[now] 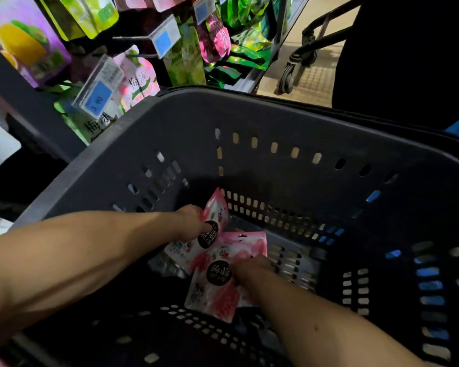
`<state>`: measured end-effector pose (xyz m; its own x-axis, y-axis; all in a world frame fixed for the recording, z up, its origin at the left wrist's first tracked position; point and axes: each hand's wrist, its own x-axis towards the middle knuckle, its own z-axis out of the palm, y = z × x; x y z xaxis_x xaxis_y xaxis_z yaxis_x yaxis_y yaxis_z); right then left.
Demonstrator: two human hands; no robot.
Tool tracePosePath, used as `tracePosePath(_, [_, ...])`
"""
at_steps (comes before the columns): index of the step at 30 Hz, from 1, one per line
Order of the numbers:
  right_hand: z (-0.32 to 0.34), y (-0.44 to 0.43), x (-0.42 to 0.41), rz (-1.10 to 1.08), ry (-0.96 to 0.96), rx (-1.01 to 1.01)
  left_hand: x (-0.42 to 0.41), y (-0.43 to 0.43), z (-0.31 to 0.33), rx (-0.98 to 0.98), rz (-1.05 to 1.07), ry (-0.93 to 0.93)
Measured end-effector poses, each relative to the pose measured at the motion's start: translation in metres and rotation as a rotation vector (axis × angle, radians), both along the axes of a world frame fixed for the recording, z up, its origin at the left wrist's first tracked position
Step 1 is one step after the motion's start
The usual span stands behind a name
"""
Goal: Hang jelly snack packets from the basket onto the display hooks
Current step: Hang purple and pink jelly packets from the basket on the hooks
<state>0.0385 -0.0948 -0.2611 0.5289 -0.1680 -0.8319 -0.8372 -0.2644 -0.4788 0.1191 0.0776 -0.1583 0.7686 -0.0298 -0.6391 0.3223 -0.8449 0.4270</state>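
Left hand [194, 223] grip: thumb and fingers pinch upper pink packet [215, 215] | right hand [249, 270] grip: curled on edge of lower packet [215, 292] | both packets low in basket [276, 123] | I advise: lift one only, present its top edge squarely to the hooks [133, 37].

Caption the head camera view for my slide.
Left hand grips the upper pink packet, right hand the lower pink packet, inside the dark basket.
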Motion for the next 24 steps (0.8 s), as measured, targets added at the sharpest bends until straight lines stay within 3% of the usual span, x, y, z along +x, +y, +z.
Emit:
tracePosePath(5, [0.006, 0.008, -0.003, -0.009, -0.024, 0.008, -0.002, -0.003, 0.000, 0.066, -0.010, 0.018])
tracePosePath(16, [0.059, -0.048, 0.018, -0.280, -0.153, 0.129, -0.010, -0.008, 0.044, 0.092, 0.015, -0.065])
tracePosePath(19, [0.077, -0.053, 0.025, -0.327, -0.186, 0.188, -0.017, -0.012, 0.056, 0.005, 0.049, -0.093])
tracePosePath(24, [0.097, -0.031, 0.030, -0.451, -0.186, 0.344, -0.029, -0.022, 0.079, -0.303, 0.207, -0.090])
